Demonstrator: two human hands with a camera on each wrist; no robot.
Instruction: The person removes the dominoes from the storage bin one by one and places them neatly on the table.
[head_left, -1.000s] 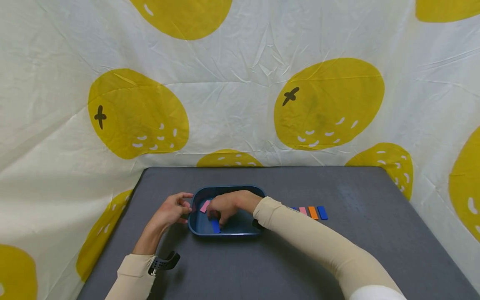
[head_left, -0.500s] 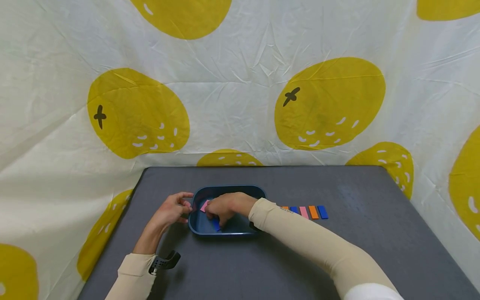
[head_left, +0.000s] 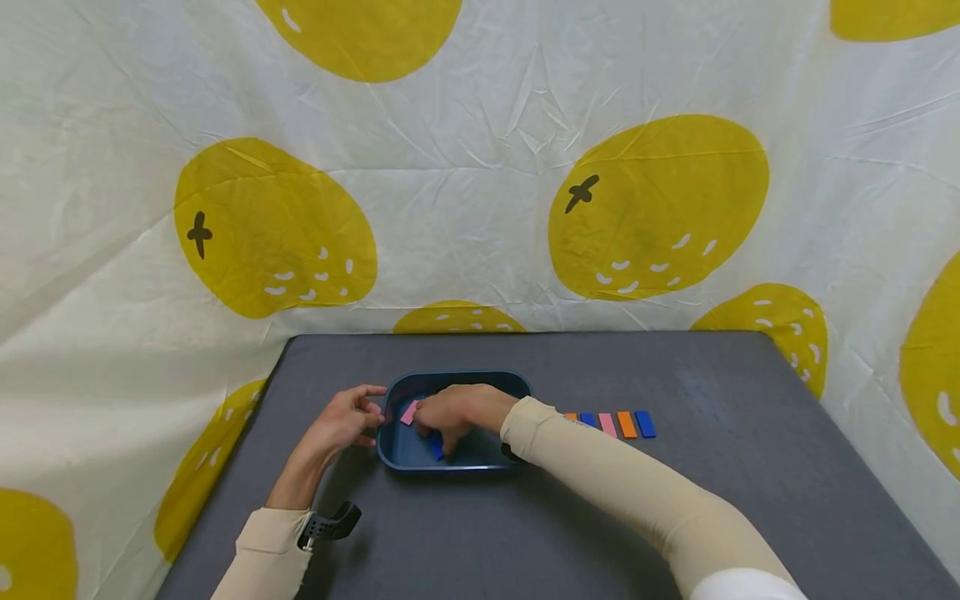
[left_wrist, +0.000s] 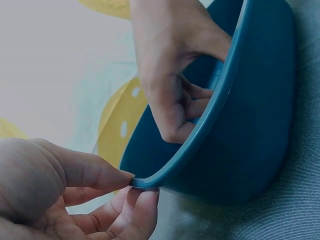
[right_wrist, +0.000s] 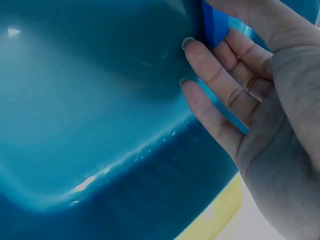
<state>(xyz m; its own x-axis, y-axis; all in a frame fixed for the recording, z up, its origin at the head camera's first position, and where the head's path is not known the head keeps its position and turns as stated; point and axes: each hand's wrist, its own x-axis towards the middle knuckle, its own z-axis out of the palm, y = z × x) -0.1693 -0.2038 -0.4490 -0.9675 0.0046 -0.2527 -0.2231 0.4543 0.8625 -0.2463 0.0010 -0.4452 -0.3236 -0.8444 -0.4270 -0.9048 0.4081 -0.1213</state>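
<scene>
A dark blue plastic tub stands on the table. My left hand pinches its left rim between thumb and fingers, as the left wrist view shows of the tub wall. Reaching down inside the tub, my right hand pinches a flat blue block. In the right wrist view this blue block shows between thumb and index finger, with the other fingers loosely bent. A pink block lies on the tub floor, left of my right fingers.
Right of the tub, several flat blocks form a row on the grey table: a pink block, an orange block and a blue block among them. My right forearm overlaps the row's left end. A patterned curtain hangs behind.
The blue block has turned and less of it shows below my right fingers. My right forearm has shifted slightly, uncovering an orange block in the row. The left hand stays put.
</scene>
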